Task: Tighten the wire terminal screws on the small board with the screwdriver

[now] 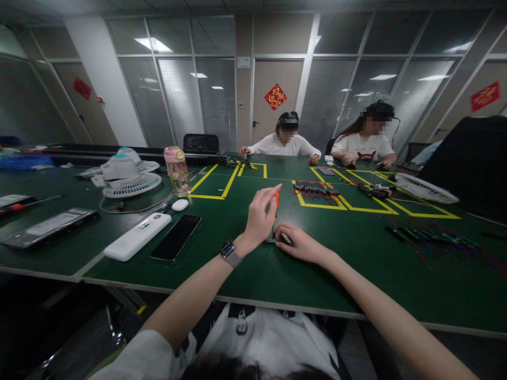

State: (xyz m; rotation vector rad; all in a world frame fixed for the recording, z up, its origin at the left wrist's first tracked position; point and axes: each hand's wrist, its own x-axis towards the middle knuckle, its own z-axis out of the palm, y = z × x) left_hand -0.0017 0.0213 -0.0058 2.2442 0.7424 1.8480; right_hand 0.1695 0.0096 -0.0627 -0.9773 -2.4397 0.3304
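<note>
My left hand [261, 212], with a watch on its wrist, is closed around the orange handle of a screwdriver [277, 200]. The tool stands upright, its shaft pointing down at a small green circuit board [270, 240] on the table. Low on the table, my right hand [298, 243] has its fingers curled at the board's right side and holds it. A small dark part shows under the right fingers, too hidden to name. The tip of the screwdriver cannot be made out clearly.
Left of my hands lie a black phone [176, 237], a white power bank [138, 236] and a white earbud case [180, 205]. A bottle [177, 171] and fans [132, 182] stand behind. Wired boards [317, 191] lie ahead right. Two people sit across the green table [237, 274].
</note>
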